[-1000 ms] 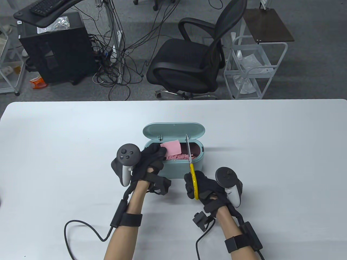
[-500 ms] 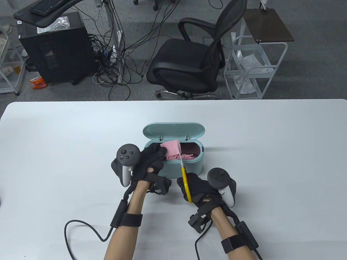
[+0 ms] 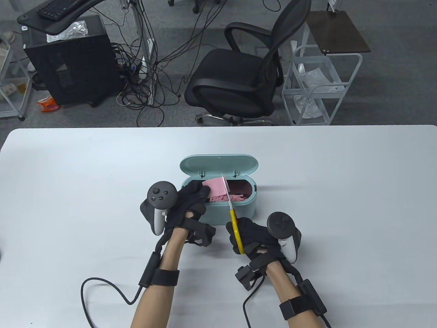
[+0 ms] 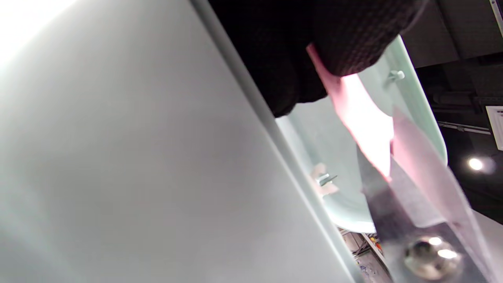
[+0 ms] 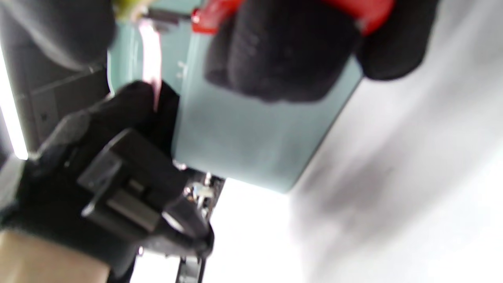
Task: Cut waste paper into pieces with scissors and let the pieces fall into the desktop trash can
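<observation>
A mint desktop trash can (image 3: 235,210) stands mid-table with its lid (image 3: 219,164) tipped back. Several pink scraps (image 3: 234,197) lie inside. My left hand (image 3: 194,194) pinches a pink paper sheet (image 3: 215,187) above the can's left end. My right hand (image 3: 251,235) grips yellow-handled scissors (image 3: 235,228), and the blades (image 3: 226,191) reach along the sheet's right edge. In the left wrist view the blade (image 4: 397,220) meets the pink paper (image 4: 365,125) below my fingers (image 4: 346,43). The right wrist view is blurred; it shows my fingers (image 5: 283,59) curled round a red and yellow handle before the can (image 5: 243,133).
The white table (image 3: 341,191) stretches wide on both sides of the can. Cables (image 3: 102,290) trail from both wrists toward the near edge. Beyond the far edge stand a black office chair (image 3: 239,78), a white wire cart (image 3: 321,89) and a black computer case (image 3: 68,65).
My right hand swung the scissors left from the can's middle to the sheet's right edge, then pushed the blades farther along the paper. My left hand and the paper stayed put.
</observation>
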`<state>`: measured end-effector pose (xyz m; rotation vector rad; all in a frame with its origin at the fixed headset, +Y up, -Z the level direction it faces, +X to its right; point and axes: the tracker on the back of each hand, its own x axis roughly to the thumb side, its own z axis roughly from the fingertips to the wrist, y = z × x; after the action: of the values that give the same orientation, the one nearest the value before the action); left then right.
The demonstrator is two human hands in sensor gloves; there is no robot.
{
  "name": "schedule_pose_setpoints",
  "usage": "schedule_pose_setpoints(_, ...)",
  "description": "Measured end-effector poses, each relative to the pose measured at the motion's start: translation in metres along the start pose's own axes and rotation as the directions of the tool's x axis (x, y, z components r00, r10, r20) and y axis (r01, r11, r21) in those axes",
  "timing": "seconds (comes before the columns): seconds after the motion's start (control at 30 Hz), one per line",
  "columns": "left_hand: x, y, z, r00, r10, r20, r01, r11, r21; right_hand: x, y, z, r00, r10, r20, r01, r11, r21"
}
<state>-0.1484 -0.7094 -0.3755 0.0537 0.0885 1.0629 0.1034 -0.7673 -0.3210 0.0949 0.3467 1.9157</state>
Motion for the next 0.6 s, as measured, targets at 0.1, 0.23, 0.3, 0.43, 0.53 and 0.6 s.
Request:
schedule_pose_setpoints(0.1,0.0008,-0.0002,-0.0003,1.0,-0.015,0.001,0.015,1.0,-0.012,0.0001,0.0006,-0.0028,1.0,0.026,-0.016,-0.026,0.999,0.036)
schedule_pose_setpoints(0.23,0.0017,0.0003,-0.001,1.0,-0.029,0.0,0.029,0.999,-0.043,0.0015,0.0006,-0.0059,1.0,0.02,-0.012,-0.02,1.0,0.021)
schedule_pose_setpoints(0.3,0.0018,0.0002,-0.0013,0.999,-0.034,0.002,0.034,0.998,-0.048,0.0025,0.0008,-0.0066,1.0,0.013,-0.008,-0.013,1.0,0.006)
schedule_pose_setpoints(0.43,0.0016,0.0002,-0.0014,1.0,-0.031,0.002,0.031,0.998,-0.046,0.0016,0.0005,-0.007,0.999,-0.036,0.001,0.036,0.999,-0.035)
schedule_pose_setpoints(0.53,0.0006,0.0005,-0.0015,1.0,-0.01,-0.002,0.01,0.999,-0.032,0.0017,-0.0004,-0.0063,0.997,-0.075,-0.005,0.075,0.994,-0.082)
schedule_pose_setpoints(0.6,0.0002,0.0008,-0.0014,1.0,0.008,-0.005,-0.008,1.0,-0.029,0.0,-0.0013,-0.0056,0.994,-0.108,-0.003,0.108,0.991,-0.083)
